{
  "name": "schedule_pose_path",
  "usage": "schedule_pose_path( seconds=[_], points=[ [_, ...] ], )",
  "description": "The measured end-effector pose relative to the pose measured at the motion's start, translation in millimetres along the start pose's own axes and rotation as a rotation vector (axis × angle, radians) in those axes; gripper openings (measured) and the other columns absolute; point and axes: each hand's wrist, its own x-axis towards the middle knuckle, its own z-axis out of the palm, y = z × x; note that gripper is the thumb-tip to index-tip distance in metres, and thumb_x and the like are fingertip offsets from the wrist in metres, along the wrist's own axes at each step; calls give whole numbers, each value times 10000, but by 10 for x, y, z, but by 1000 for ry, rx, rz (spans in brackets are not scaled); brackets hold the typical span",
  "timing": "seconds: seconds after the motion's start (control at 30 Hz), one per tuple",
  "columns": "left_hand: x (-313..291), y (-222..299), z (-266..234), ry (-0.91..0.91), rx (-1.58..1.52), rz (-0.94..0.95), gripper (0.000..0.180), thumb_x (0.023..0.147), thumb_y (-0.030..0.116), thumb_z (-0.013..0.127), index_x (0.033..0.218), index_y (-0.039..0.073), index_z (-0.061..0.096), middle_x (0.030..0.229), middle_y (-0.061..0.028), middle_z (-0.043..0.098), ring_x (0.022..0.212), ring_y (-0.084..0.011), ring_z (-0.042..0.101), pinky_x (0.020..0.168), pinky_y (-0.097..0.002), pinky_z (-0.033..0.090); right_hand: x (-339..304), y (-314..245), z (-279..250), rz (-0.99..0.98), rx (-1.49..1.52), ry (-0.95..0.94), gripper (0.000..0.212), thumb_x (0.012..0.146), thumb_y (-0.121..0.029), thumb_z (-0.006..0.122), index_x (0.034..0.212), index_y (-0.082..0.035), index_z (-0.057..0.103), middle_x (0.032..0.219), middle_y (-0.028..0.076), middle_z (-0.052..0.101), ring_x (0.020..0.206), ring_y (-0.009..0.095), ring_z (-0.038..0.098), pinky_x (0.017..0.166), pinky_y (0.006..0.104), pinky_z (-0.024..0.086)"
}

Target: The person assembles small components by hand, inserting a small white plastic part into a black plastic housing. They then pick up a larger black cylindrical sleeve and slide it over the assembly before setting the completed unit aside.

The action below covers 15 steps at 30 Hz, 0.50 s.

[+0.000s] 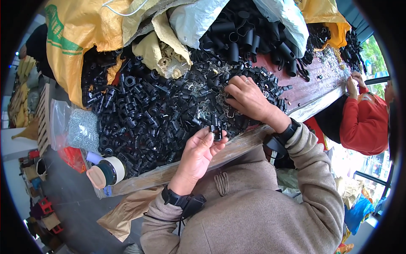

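Near the table's front edge, my left hand (200,151) pinches a black plastic part (216,128) between thumb and fingers. The piece is upright, with a notched top and an opening low down. Farther right, my right hand (249,98) bends over the heap, its curled fingertips among small silvery metal pieces (206,103) and little black plastic parts (272,86). Whatever those fingers grip, if anything, is hidden. To the left of both hands spreads a large pile of black plastic fittings (135,114).
Sacks back the pile: a yellow one (76,34) and a white one (190,21), beside larger black tubes (234,51). A clear bag of metal springs (82,129) and a tape roll (111,169) sit left. A person in red sleeves (366,122) works at right.
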Motion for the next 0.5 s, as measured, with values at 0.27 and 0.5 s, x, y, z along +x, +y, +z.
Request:
schedule_pose_path(
  seconds=[0.27, 0.5],
  points=[
    [203, 84, 66, -20, 17, 94, 223, 859, 148, 481, 1041, 25, 519, 1011, -97, 565, 950, -162, 532, 846, -289, 409, -105, -215, -261, 53, 517, -328, 236, 707, -87, 611, 908, -25, 503, 764, 111, 514, 692, 292, 525, 605, 355, 417],
    [169, -11, 35, -70, 27, 82, 224, 857, 141, 484, 1044, 25, 521, 1022, -93, 562, 983, -165, 518, 876, -311, 393, -175, -314, -274, -8, 701, -204, 116, 723, -53, 572, 815, -16, 512, 713, 118, 535, 659, 313, 557, 565, 361, 441]
  ],
)
